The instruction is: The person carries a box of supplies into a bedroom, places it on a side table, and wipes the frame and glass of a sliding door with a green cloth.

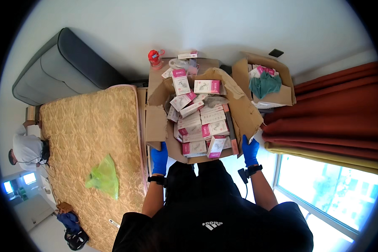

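Note:
A big open cardboard box (156,126) stands in front of me, full of small white-and-pink cartons (192,148). My left hand (159,159), in a blue glove, is closed on the box's near left corner. The box's near right side is gripped by my right hand (250,152), gloved in blue too. The fingers are partly hidden by the cardboard. Several cartons lie loose and tilted on top, among them an upright one (180,82). Clear plastic pouches with grey contents (215,101) lie between them. The box's right flap is torn along its edge.
Behind the box is a bedside cabinet (159,76) with a red-lidded bottle (155,59). To the right stands a second cardboard box (286,95) with a green cloth (265,85), near red curtains (323,109). A bare mattress (71,147) with a green plastic bag (104,177) lies left; beyond it is another person (27,145).

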Motion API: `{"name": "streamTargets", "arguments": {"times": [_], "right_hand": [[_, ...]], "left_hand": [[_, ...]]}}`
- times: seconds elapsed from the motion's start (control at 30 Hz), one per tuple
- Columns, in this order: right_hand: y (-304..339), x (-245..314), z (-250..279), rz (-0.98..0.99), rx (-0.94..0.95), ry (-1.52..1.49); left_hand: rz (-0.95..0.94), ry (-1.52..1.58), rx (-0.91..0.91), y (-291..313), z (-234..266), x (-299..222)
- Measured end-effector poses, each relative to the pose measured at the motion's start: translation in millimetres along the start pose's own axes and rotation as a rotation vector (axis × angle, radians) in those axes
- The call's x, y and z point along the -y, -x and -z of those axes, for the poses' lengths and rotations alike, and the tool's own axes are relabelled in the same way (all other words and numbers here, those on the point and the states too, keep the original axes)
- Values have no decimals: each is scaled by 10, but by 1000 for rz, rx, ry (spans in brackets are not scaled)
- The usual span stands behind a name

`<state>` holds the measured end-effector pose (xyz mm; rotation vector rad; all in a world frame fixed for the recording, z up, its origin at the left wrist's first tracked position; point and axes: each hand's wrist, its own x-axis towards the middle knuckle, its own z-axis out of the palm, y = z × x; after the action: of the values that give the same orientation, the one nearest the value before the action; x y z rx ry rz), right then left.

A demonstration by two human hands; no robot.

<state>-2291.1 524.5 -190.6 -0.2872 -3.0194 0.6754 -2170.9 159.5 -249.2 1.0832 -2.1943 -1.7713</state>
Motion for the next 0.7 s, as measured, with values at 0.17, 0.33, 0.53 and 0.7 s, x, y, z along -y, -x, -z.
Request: {"name": "streamTargets", "arguments": {"times": [0.17, 0.33, 0.53, 0.7], "right_hand": [[40, 0, -47, -79, 33, -160], [288, -228, 110, -72, 45, 77], [925, -806, 844, -54, 93, 69], [1476, -2417, 1103, -173, 125, 44]], "left_hand": [[-40, 10, -49, -91, -33, 63], [-12, -215, 47, 207, -56, -324], [-121, -721, 213, 879, -212, -637], [-195, -642, 321, 1723, -1152, -255]]}}
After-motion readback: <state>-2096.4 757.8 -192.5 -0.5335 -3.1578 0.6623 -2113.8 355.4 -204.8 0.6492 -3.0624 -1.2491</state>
